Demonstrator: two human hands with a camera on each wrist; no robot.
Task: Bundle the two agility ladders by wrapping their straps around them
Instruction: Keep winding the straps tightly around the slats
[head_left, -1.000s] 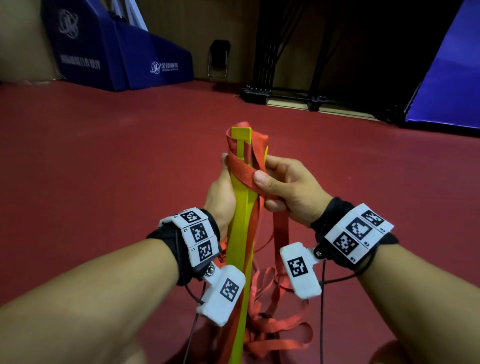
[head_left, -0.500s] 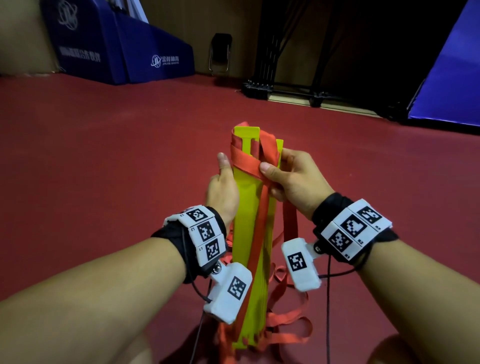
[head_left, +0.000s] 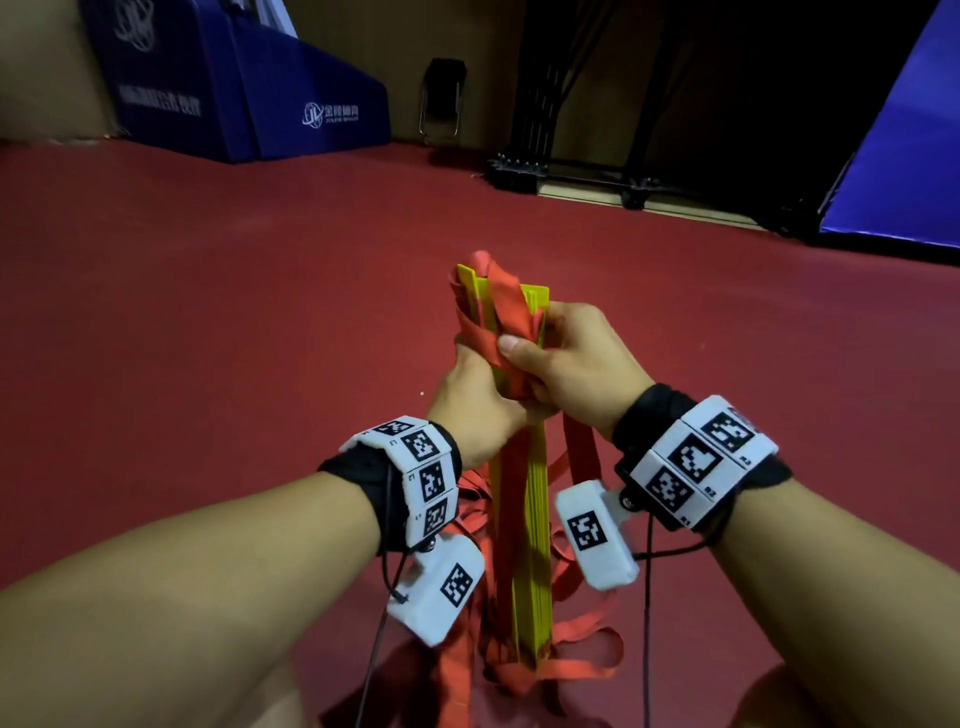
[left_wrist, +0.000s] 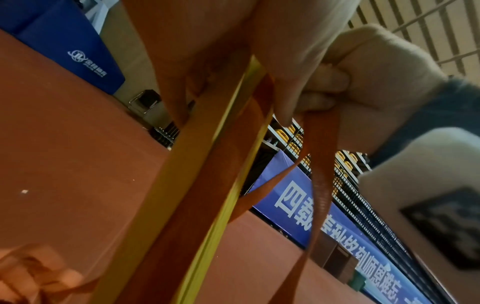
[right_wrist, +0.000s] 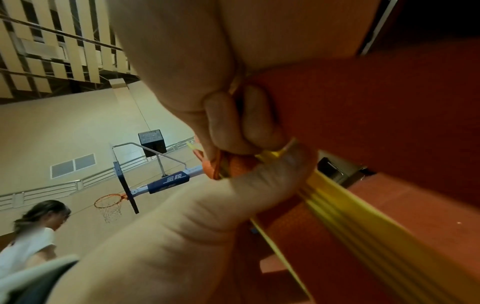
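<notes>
Yellow rungs (head_left: 524, 530) stand upright as one stacked bundle in front of you, their lower end among loose loops of orange strap (head_left: 582, 639) lying on the red floor (head_left: 260, 312). Your left hand (head_left: 470, 405) grips the bundle just below its top, fingers curled round the rungs; in the left wrist view the fingers (left_wrist: 293, 98) close over the yellow edge and a run of strap against it. Your right hand (head_left: 576, 364) sits beside the left and touches it, the thumb (head_left: 517, 348) pressing a band of strap onto the near face of the rungs while the other fingers wrap round the far side. In the right wrist view the fingers (right_wrist: 259, 121) pinch orange webbing against the yellow stack. Several turns of strap cross the top of the bundle diagonally, and one length hangs free below your right hand. Whether the stack holds one ladder or both cannot be told.

Blue padded blocks (head_left: 291, 98) stand at the far left wall, a folded chair (head_left: 441, 101) near them, a blue mat (head_left: 904, 156) at the right. A basketball hoop (right_wrist: 109, 202) and a second person (right_wrist: 33, 232) appear in the right wrist view.
</notes>
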